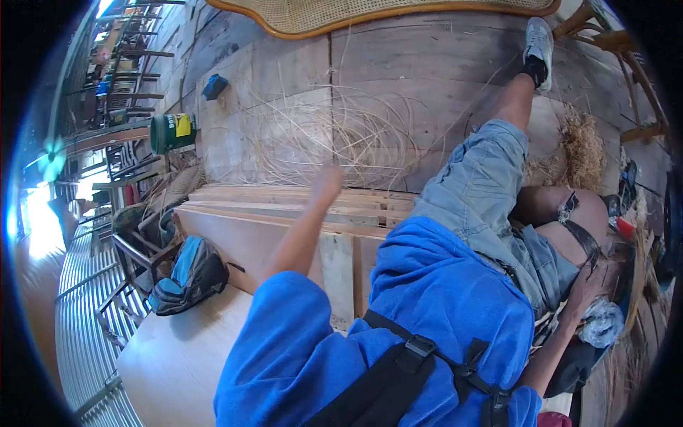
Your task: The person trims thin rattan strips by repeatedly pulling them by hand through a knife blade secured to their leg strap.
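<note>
My left hand (327,186) is raised over the near edge of a loose tangle of thin pale strands (356,139) on the floor. Its fingers are closed, and what they hold, if anything, is too small to make out. At the right, my right hand (586,285) is low beside my bent knee, close to a dark band (583,242) around the leg. Its fingers look drawn together, and their contents cannot be made out. A clear plastic bundle (602,323) lies just below this hand.
A woven cane panel (398,8) with a wooden rim is at the top. Pale boards (284,206) lie beside my left arm. A backpack (188,277), a green bucket (173,133) and a small blue object (214,87) are left. Fibre shavings (583,146) and a wooden frame (644,132) are right.
</note>
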Demonstrator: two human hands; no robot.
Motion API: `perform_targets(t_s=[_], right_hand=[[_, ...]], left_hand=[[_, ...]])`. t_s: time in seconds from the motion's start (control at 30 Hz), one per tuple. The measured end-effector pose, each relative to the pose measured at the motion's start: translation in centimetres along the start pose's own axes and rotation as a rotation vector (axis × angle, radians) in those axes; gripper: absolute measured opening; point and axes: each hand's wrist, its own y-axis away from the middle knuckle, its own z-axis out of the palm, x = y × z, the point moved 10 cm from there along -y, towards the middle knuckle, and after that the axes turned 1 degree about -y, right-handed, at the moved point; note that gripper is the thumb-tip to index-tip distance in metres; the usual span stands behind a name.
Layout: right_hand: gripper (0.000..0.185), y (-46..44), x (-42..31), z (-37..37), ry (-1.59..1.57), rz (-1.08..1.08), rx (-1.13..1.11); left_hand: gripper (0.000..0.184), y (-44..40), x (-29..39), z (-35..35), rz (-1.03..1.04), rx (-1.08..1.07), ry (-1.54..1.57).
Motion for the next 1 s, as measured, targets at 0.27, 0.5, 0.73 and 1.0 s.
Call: perform_targets(t_s=[0.27, 0.5, 0.73, 1.0], right_hand=[[0.039, 0.7, -1.5, -0.8, 0.023, 0.157, -0.006], [0.041, 0.7, -1.3, -0.7, 0.006, 0.127, 0.003], [0.030, 1.1, -1.8, -3.2, -0.599, 0.381, 0.001], [0.032, 1.1, -9.0, -4.6, -0.953, 0.389, -0.130]], left_hand=[[0.031, -1.7, 15.7, 7.6, 0.162, -0.328, 0.113], [0.034, 0.4, 23.5, 6.1, 0.508, -0.403, 0.844], [0.030, 0.7, 20.5, 0.4, 0.182, -0.331, 0.867], [0.022, 1.6, 28.1, -12.4, 0.073, -0.610, 1.432]])
